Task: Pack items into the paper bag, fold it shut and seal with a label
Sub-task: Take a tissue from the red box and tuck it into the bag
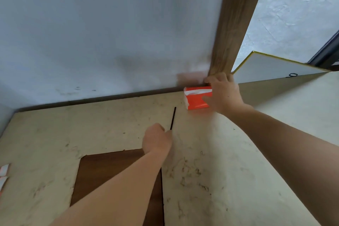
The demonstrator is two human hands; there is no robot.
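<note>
Right hand point(222, 92), right of centre, gripping one orange and white soft tissue pack point(197, 99) against the wall foot. Left hand point(157, 138), centre, curled around one thin black stick point(172, 118). Below, worn beige tabletop point(220, 170), brown patch point(102, 170); pale wall point(110, 24), wooden post point(236, 24). No readable writing.

both hands reach forward: left hand point(157, 140) fisted, right hand point(222, 92) curled in a grip.

A single head-worn wide-angle view looks forward and steeply down over both forearms onto the pale desk point(229, 170), close in, facing the wall point(91, 24) beyond its far edge.
</note>
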